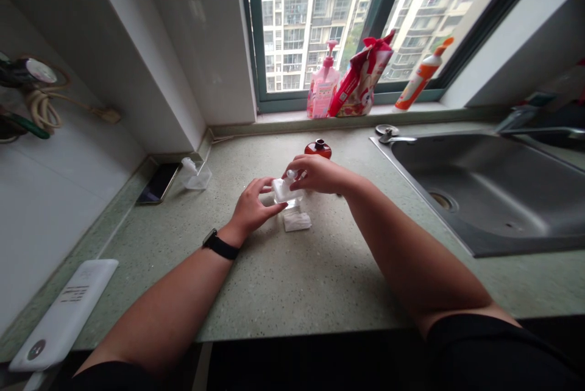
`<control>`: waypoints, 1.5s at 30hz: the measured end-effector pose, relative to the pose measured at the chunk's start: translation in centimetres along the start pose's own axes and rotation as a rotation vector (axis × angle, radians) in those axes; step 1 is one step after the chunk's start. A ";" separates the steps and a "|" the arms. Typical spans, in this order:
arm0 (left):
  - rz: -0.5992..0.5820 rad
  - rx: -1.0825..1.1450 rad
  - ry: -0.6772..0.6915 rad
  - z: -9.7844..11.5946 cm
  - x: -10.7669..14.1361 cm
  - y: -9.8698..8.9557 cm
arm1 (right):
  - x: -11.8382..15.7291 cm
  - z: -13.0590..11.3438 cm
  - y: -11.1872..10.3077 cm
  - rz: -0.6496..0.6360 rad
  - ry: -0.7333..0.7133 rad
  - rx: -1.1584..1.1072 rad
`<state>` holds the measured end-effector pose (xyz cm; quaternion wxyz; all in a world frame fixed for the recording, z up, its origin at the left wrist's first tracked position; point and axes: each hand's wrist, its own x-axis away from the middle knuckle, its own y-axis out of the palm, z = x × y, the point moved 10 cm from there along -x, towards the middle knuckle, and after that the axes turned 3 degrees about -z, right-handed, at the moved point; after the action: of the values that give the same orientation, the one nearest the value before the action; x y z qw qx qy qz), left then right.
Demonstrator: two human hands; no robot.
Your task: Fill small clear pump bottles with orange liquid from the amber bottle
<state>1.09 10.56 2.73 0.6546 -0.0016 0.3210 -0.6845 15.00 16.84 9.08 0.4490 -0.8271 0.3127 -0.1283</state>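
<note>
Small clear plastic container (pixel 284 191), held just above a folded white tissue (pixel 297 221) on the speckled green surface (pixel 274 293). Right hand (pixel 317 174): curled closed, gripping its top. Left hand (pixel 253 205): fingers part-open, against its side. Red bottle (pixel 318 148): just beyond.

Left hand (pixel 250 207): fingertips at clear plastic piece (pixel 283 191).
Right hand (pixel 319 173): gripping same piece from above.
Below piece: folded white tissue (pixel 297 221).
Behind: red bottle (pixel 319 148).
Surface: speckled green countertop (pixel 274 275).
Right: steel sink (pixel 484 190).
</note>
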 end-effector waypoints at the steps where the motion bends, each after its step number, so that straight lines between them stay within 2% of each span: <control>1: -0.002 0.007 0.006 0.0 0.0 0.0 | 0.0 0.1 0.1 -0.002 -0.008 -0.002; 10: -0.046 0.029 0.052 -0.2 -0.1 0.3 | 0.3 -0.8 0.6 -0.056 -0.106 0.064; 14: -0.052 0.032 0.061 -0.1 -0.1 0.4 | 0.4 -1.1 0.5 -0.063 -0.085 0.073; 22: -0.019 0.029 0.001 -0.4 -0.1 0.1 | -0.1 -1.0 0.1 0.019 -0.001 0.197; 25: -0.021 0.028 -0.028 -0.5 -0.1 0.1 | 0.2 -0.5 0.2 0.031 0.002 0.137; 30: 0.008 0.031 -0.070 -0.9 -0.1 -0.2 | 0.4 0.5 0.5 -0.033 -0.022 0.061; 35: 0.018 0.039 -0.061 -1.2 -0.2 -0.3 | -0.1 1.5 -0.3 0.051 0.064 0.029; 40: 0.008 0.033 -0.050 -1.1 -0.2 -0.2 | -0.4 1.1 0.1 0.047 0.090 -0.024; 45: 0.013 0.028 -0.044 -1.1 -0.2 -0.3 | -0.2 3.0 0.1 0.049 0.265 -0.107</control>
<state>0.41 11.20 2.06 0.6659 -0.0054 0.2970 -0.6843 16.32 18.89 7.32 0.3621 -0.8179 0.3957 -0.2084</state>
